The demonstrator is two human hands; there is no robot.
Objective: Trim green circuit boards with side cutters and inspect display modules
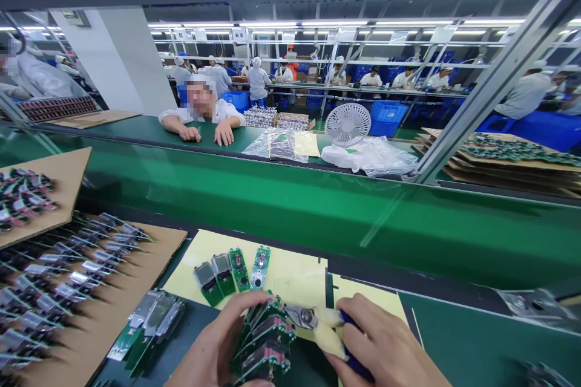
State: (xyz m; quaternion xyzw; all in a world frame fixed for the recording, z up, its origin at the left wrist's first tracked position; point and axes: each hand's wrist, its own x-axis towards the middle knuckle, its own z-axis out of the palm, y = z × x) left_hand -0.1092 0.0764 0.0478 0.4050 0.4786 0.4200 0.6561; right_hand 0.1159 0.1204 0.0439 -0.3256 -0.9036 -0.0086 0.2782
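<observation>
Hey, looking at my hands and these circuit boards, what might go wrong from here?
The pliers in your right hand are right at the held circuit boards, so a slip might scratch one. Your left hand holds several together, so one could slide loose.

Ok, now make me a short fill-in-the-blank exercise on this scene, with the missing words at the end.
1. The pliers are in the person's ____ hand.
2. The other hand holds a bunch of green ____.
3. On the yellow sheet, ____ loose pieces lie side by side.
4. Beyond the green strip stands a white, round-headed ____.

Missing words: right; circuit boards; four; fan.
</observation>
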